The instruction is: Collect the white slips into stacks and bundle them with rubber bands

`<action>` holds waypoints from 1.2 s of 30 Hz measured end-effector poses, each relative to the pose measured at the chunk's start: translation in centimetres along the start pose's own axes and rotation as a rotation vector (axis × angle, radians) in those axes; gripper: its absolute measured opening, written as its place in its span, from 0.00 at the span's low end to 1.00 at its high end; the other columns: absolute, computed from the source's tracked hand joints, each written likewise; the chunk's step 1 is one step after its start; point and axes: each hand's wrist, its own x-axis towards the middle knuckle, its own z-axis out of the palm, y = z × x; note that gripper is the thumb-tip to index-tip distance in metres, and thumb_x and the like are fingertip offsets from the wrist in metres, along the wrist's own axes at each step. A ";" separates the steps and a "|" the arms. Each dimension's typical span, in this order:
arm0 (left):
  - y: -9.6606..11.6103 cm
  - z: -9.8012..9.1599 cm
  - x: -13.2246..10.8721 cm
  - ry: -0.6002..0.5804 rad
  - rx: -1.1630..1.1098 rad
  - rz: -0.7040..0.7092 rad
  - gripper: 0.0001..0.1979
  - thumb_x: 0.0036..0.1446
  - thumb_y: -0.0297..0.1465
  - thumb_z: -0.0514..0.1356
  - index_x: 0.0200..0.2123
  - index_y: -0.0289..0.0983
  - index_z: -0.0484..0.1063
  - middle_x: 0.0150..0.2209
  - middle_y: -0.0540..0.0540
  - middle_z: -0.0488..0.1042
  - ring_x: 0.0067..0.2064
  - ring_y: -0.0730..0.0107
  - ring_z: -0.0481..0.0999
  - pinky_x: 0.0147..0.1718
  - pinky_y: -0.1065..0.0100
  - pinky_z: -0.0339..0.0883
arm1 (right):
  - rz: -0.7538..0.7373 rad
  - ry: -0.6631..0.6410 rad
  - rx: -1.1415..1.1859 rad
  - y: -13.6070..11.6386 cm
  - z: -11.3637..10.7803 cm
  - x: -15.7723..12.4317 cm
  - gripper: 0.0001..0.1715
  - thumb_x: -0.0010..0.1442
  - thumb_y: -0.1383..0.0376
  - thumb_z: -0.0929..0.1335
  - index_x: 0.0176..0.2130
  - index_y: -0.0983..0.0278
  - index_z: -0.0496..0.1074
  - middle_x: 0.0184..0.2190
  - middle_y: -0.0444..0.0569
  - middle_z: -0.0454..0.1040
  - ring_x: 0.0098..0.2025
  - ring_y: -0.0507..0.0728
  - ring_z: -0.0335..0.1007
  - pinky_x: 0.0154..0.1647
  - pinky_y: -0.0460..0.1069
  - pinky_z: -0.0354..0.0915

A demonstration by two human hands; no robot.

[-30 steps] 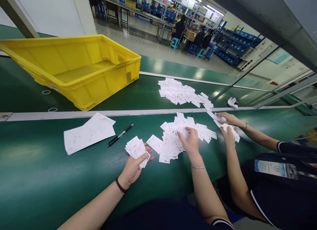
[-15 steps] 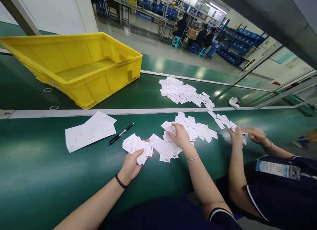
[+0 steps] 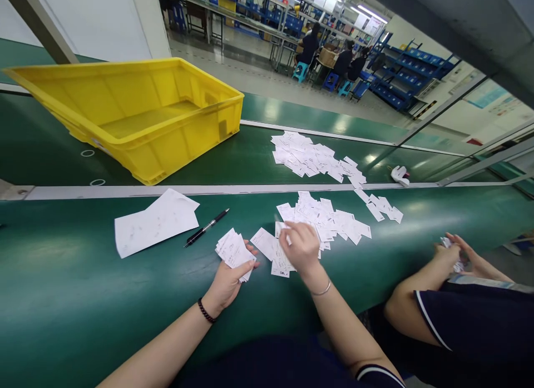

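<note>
My left hand (image 3: pixel 227 282) is closed round a fanned stack of small white cards (image 3: pixel 234 253), held just above the green conveyor belt (image 3: pixel 62 299). My right hand (image 3: pixel 301 246) rests on the near edge of a loose heap of the same cards (image 3: pixel 329 218), its fingers pinching one card up off the pile. Several single cards lie between my two hands.
A yellow crate (image 3: pixel 137 115) stands at the back left. White paper sheets (image 3: pixel 154 224) and a black pen (image 3: pixel 207 227) lie left of the cards. A second card heap (image 3: pixel 312 157) is farther back. A co-worker's hands (image 3: pixel 453 251) hold cards at right.
My right hand drew back toward me across the heap and lifted a card. The co-worker's hands pulled off the belt to the right edge with some cards.
</note>
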 end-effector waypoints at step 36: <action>-0.1 0.6 -0.6 0.037 -0.110 0.050 0.23 0.46 0.34 0.68 0.46 0.37 0.72 0.44 0.43 0.78 0.47 0.55 0.77 0.48 0.55 0.71 | -0.134 -0.203 0.467 -6.5 0.7 -2.4 0.19 0.60 0.57 0.68 0.49 0.62 0.70 0.52 0.57 0.74 0.58 0.65 0.65 0.54 0.64 0.68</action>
